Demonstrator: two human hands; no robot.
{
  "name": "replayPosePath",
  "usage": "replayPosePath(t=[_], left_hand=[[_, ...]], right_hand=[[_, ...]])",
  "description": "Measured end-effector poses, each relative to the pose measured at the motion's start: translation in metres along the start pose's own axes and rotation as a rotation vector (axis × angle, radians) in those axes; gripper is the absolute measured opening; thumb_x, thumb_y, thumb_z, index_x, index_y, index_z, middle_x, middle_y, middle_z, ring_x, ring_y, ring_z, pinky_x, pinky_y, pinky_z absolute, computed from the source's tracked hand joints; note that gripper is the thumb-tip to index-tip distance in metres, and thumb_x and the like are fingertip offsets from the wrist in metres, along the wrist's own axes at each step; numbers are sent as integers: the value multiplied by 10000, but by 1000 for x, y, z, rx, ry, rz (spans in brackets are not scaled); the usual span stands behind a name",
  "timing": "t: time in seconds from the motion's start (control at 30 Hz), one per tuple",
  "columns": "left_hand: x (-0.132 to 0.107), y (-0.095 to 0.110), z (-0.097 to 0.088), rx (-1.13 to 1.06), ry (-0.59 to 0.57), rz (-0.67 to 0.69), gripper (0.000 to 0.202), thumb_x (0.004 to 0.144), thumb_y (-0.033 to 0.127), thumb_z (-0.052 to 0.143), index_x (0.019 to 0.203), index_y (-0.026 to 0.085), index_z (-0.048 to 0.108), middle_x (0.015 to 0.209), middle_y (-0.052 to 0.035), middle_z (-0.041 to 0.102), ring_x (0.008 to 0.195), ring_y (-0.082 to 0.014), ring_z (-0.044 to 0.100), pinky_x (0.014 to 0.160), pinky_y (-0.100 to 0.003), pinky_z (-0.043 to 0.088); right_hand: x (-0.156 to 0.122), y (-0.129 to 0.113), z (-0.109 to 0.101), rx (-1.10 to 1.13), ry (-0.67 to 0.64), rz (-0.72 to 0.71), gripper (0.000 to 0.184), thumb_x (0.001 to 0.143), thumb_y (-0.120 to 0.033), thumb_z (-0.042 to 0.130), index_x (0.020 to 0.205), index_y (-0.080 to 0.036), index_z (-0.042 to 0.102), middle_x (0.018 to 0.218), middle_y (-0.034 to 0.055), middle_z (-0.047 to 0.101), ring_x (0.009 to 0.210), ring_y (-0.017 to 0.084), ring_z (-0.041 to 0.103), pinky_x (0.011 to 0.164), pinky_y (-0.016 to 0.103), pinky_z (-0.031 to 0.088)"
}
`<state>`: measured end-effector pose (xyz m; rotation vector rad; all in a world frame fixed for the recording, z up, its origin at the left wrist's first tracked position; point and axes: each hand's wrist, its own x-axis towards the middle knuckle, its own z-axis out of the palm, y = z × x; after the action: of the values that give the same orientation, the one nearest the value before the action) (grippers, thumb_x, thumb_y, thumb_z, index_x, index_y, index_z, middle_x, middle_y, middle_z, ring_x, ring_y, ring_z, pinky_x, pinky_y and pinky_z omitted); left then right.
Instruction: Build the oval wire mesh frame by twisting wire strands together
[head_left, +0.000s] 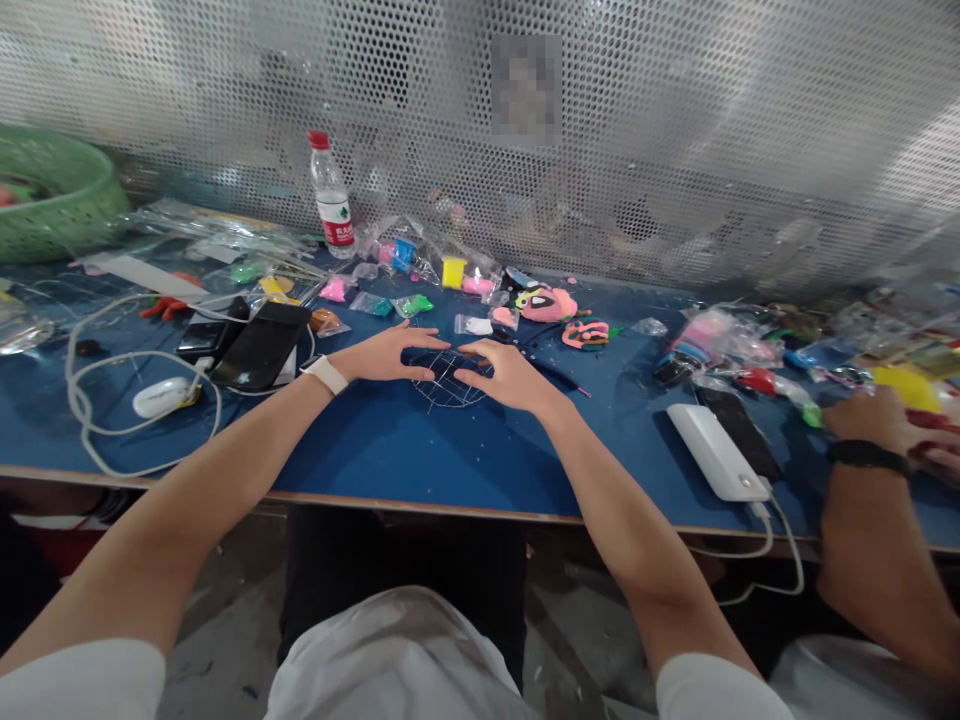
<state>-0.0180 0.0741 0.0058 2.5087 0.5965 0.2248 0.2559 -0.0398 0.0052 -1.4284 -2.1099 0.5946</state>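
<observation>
A round wire mesh frame (447,384) lies on the blue table (420,450) straight ahead of me. My left hand (386,354), with a white band on its wrist, rests on the frame's left rim, fingers stretched out over the wire. On the right rim sits my right hand (504,374), its fingers curled and pinching the wire. Both hands hold the frame down on the tabletop.
Bags of coloured clay (411,304) and pink clay figures (547,303) lie behind the frame. A water bottle (331,196) stands at the back. Phones (259,345), a white mouse (161,397) and cables are at the left. A white power bank (714,452) and another person's hand (892,425) are at the right.
</observation>
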Motion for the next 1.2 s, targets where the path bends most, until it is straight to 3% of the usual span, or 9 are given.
replayPosePath(t=[0.13, 0.4, 0.57, 1.07, 1.2], left_hand=[[-1, -4, -1, 12, -43, -22, 822, 947, 729, 686, 1657, 360, 497, 1812, -72, 335, 1698, -345, 293, 1402, -609, 63], [-3, -9, -2, 7, -77, -50, 906, 924, 786, 669, 1686, 345, 456, 1826, -65, 298, 1711, -382, 237, 1409, -603, 47], [-6, -3, -4, -24, -107, -28, 1115, 795, 776, 822, 1726, 363, 370, 1836, -60, 272, 1713, -410, 212, 1409, -612, 74], [-6, -5, -4, -27, -148, -117, 1186, 729, 746, 883, 1730, 397, 350, 1862, -65, 171, 1715, -487, 112, 1366, -717, 96], [-5, -5, -3, -47, -140, -75, 1173, 747, 733, 879, 1731, 366, 357, 1854, -83, 201, 1723, -454, 116, 1385, -671, 68]], right_hand=[[0, -1, -1, -2, -6, 8, 584, 1021, -664, 667, 1460, -281, 697, 1489, 123, 698, 1273, 355, 721, 1083, 603, 620], [0, -4, -2, 13, -10, 14, 519, 1026, -583, 700, 1436, -265, 708, 1479, 121, 705, 1258, 345, 730, 1090, 591, 626], [0, -4, -1, 24, -7, 15, 513, 1023, -577, 705, 1424, -258, 709, 1470, 120, 709, 1268, 340, 728, 1095, 586, 625], [0, -3, 0, 30, -4, 28, 525, 1019, -572, 712, 1422, -235, 712, 1470, 140, 706, 1232, 330, 741, 1093, 576, 620], [0, -3, 0, 30, 9, 19, 505, 1012, -552, 729, 1405, -235, 726, 1446, 142, 719, 1207, 331, 754, 1078, 575, 627]])
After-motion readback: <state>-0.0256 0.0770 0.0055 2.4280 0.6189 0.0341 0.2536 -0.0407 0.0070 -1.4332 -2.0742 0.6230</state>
